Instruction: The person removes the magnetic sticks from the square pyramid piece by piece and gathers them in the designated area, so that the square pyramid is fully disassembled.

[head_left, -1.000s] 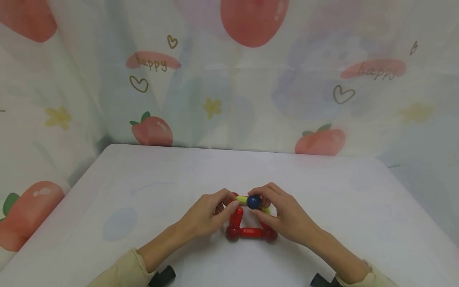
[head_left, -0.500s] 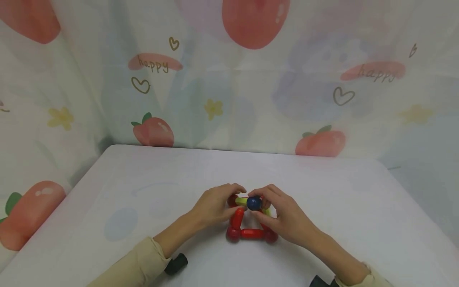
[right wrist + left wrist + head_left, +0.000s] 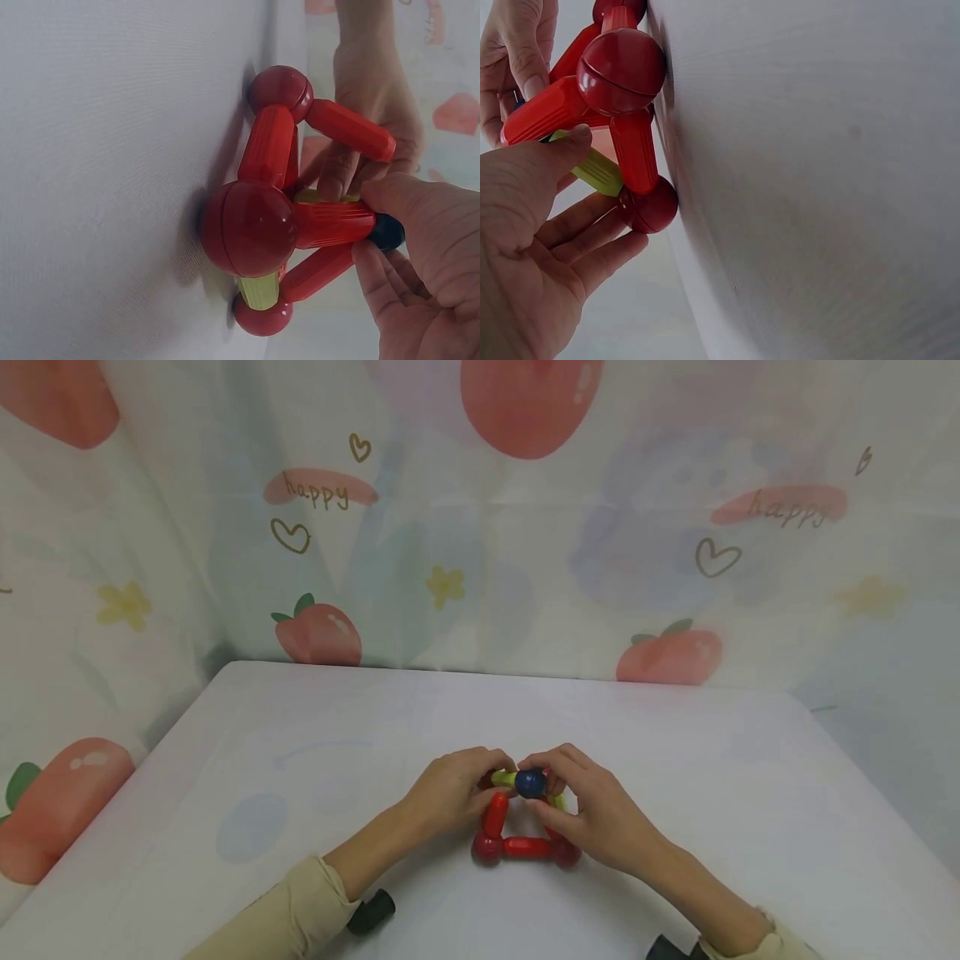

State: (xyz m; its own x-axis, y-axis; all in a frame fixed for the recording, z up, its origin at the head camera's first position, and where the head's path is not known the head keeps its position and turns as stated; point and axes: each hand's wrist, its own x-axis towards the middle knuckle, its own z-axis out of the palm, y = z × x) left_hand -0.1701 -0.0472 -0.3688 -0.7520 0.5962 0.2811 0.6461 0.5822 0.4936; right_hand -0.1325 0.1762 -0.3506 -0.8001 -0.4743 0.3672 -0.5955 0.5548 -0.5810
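A framework of magnetic rods and balls stands on the table, with red balls (image 3: 487,848) at its lower corners and red rods (image 3: 527,847) between them. One red rod (image 3: 352,131) slants up from a corner ball, its upper end free. At the top sits a dark blue ball (image 3: 531,783). My right hand (image 3: 600,810) pinches this ball with thumb and fingers, the thumb also against a red rod (image 3: 334,223). From the ball a yellow-green rod (image 3: 596,169) runs down to a red ball (image 3: 649,204); my left hand (image 3: 450,789) pinches that rod, fingers behind it.
The white tabletop (image 3: 300,727) stretches around the framework. A patterned curtain (image 3: 480,527) hangs behind the table and along its sides. A black wrist device (image 3: 371,912) sits below the left sleeve, another black device (image 3: 667,948) below the right.
My left hand has shifted forward and right along the framework; its fingers spread half a second ago and now close round the yellow-green rod. My right hand stays on the blue ball.
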